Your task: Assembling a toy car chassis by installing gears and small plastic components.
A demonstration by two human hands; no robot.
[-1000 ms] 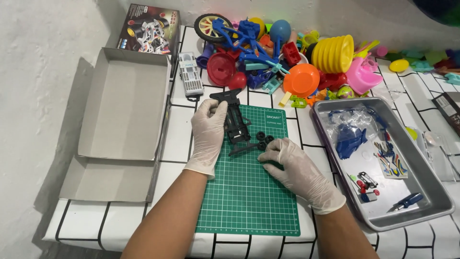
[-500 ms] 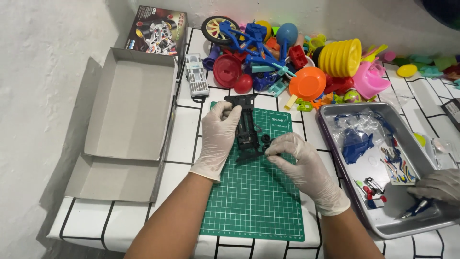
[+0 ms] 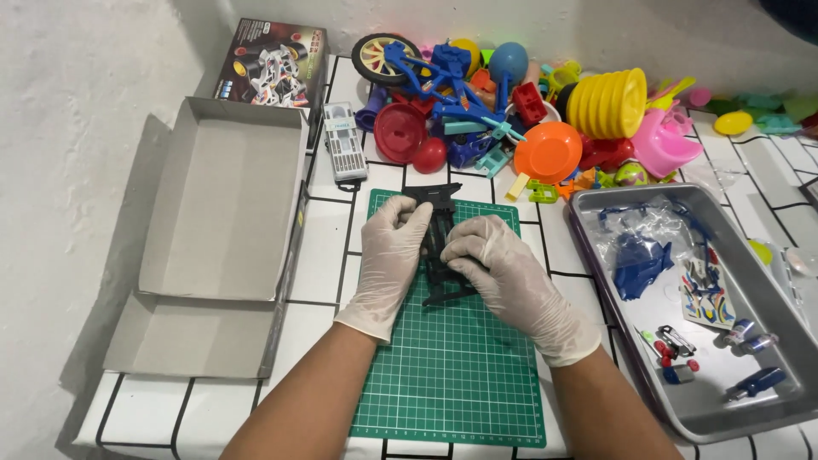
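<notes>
The black plastic frame [image 3: 440, 247] lies on the green cutting mat [image 3: 452, 375], its long axis running away from the person. The left hand [image 3: 390, 255] clamps its left edge; the right hand [image 3: 507, 277] presses closed over its right side. Both hands touch it, equally near, on the counter [image 3: 328, 255].

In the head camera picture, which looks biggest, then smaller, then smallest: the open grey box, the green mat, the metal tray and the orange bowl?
1. Open grey cardboard box, with its flap.
2. Green gridded cutting mat and grey metal tray: they look too alike to rank, and hands cover part of the mat.
3. Orange round plastic bowl, clearly the smallest.
</notes>
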